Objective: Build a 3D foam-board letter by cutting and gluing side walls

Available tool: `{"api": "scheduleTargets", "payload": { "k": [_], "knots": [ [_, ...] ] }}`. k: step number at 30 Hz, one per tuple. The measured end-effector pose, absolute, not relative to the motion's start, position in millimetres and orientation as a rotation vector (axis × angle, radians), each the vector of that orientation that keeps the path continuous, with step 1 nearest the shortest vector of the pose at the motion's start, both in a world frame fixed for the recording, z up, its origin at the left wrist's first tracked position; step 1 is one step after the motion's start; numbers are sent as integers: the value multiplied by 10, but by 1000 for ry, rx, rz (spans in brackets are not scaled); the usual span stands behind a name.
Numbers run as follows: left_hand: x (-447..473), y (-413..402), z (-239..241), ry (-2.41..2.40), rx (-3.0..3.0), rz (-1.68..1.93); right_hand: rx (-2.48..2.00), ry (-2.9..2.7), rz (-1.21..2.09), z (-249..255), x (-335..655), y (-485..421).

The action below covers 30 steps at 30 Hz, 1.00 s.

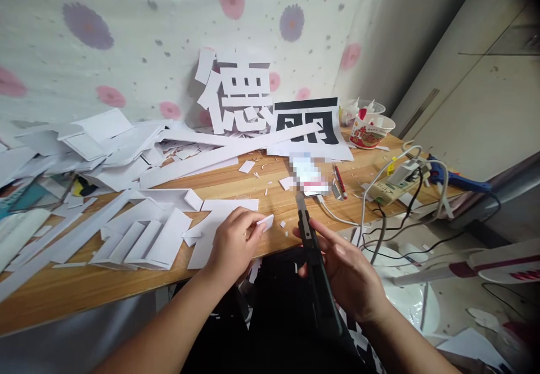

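Between the thumb and fingers of my left hand (235, 240) is a small white foam board piece (265, 221), pinched above the table's front edge. My right hand (352, 275) grips a dark utility knife (317, 284), its blade pointing away from me. Left of my left hand lies a flat white cut board shape (228, 211), partly covered by that hand. Farther left stands a built-up white board form (147, 233) with raised side walls. A lit phone (310, 174), blurred in part, rests beyond the knife's blade, with a cable plugged into it.
A white cut-out character (240, 90) leans on the flowered wall covering, beside a printed black character sheet (307, 129). White scraps (97, 138) pile up at left. At right are a paper bowl (371, 129), a red pen (340, 181), a power strip (399, 185) and a blue glue gun (458, 180).
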<state>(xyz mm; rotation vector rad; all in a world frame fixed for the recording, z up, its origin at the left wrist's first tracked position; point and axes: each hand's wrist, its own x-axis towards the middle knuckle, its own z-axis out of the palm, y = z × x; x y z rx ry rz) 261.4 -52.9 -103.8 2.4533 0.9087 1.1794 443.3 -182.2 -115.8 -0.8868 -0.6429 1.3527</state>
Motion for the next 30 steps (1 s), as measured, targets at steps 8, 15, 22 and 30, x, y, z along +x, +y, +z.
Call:
{"api": "scheduleTargets", "payload": {
  "k": [8, 15, 22, 30],
  "knots": [
    [2548, -453, -1144, 824, 2314, 1247, -1611, -1424, 807, -789, 4222, -1784],
    [2546, -422, -1223, 829, 2332, 1247, -1913, -1701, 591, -639, 4094, -1784],
    [2537, -436, -1226, 866, 2419, 1264, -1954, -1710, 566, -627, 4018, -1783],
    [2492, -836, -1292, 643, 2767, 1127, -1751, -1589, 655, -801, 4209, -1960]
  ]
}}
